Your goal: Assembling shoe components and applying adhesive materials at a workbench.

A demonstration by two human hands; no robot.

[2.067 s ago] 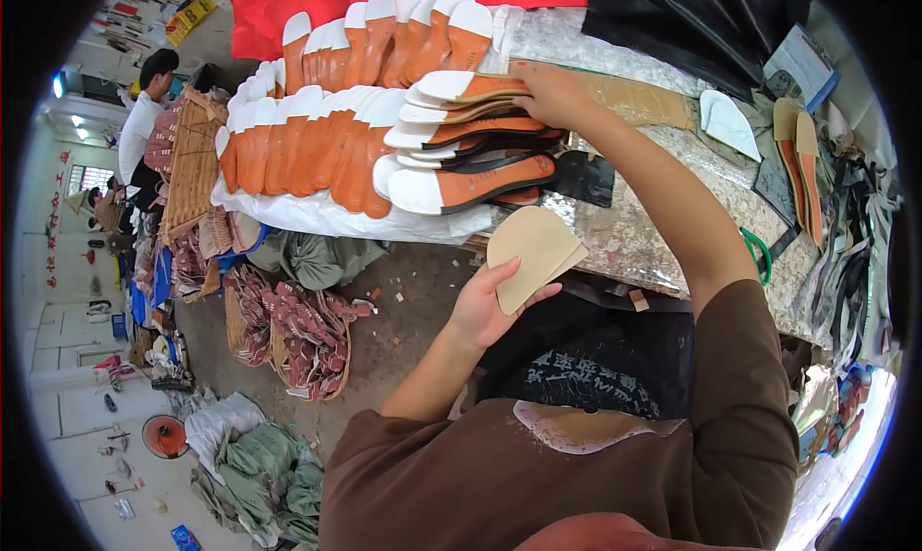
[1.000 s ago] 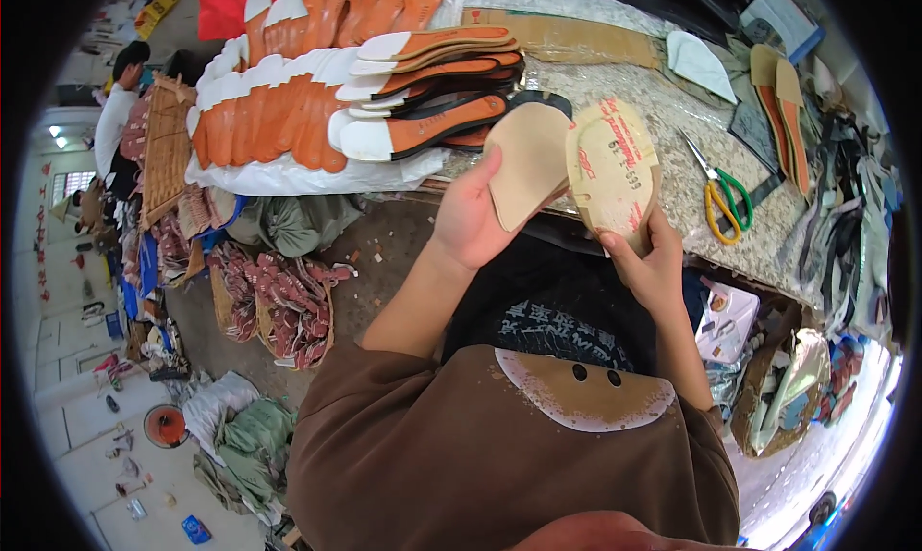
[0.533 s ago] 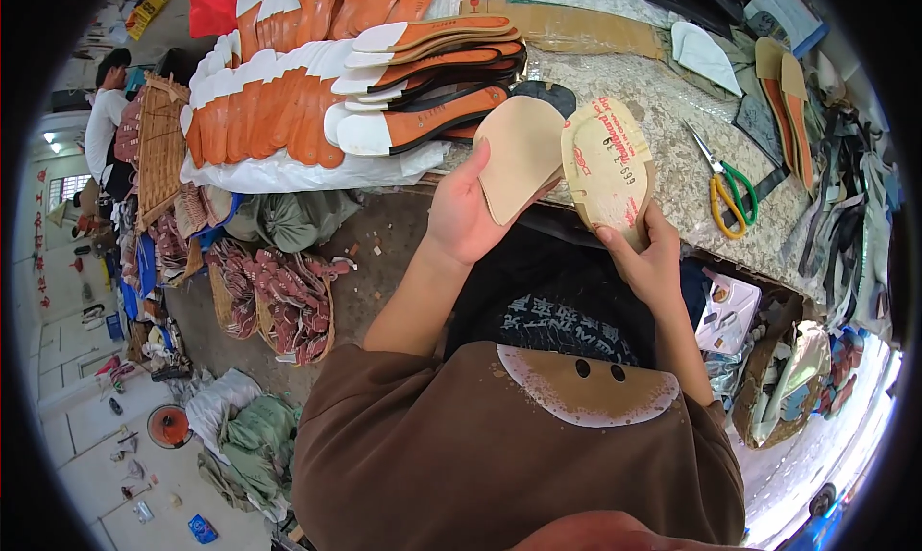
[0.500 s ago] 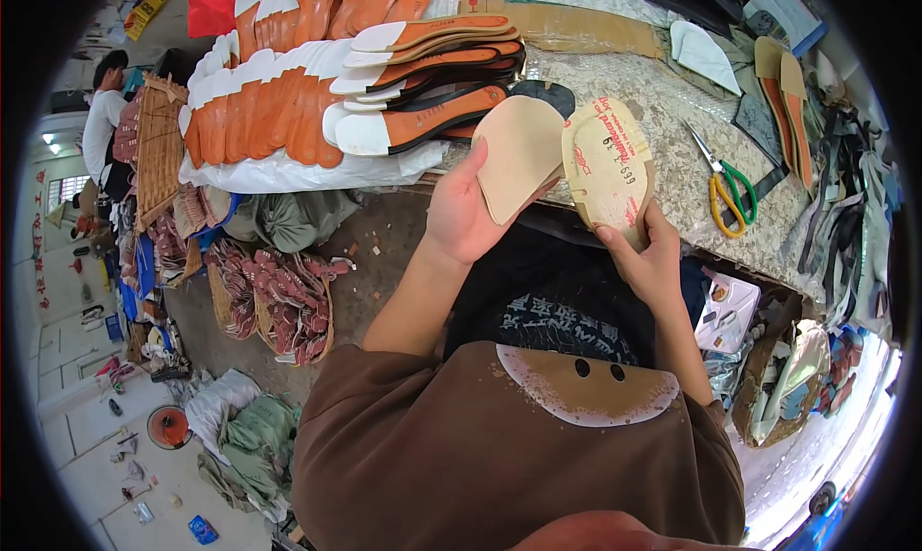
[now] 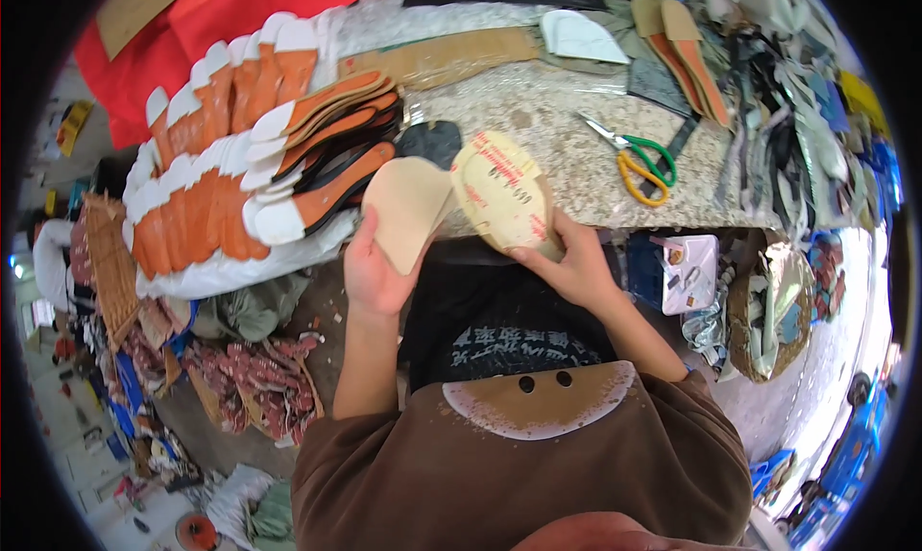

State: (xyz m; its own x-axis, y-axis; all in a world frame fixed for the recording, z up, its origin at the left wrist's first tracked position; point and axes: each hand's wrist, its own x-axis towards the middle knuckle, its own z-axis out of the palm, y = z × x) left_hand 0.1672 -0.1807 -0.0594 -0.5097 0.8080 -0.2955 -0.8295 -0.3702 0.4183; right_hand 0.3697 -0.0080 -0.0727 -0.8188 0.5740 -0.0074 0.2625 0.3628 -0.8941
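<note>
Beige sole piece (image 5: 405,210) lies in the upturned left hand (image 5: 376,270).

The sole piece (image 5: 405,210) is plain beige, the printed piece (image 5: 501,194) cream with red and black markings, the insoles (image 5: 336,192) orange-brown with white ends, the scissors (image 5: 622,143) green- and yellow-orange-handled, the tabletop (image 5: 576,194) mottled greyish cream, and the cloth (image 5: 250,11) red.

Smooth, matt tan sole-shaped sheet (image 5: 408,210) beside a papery, printed cream piece (image 5: 504,191); rough, mottled counter (image 5: 538,104); scissors (image 5: 622,146) with shiny metal blades (image 5: 597,125).
</note>
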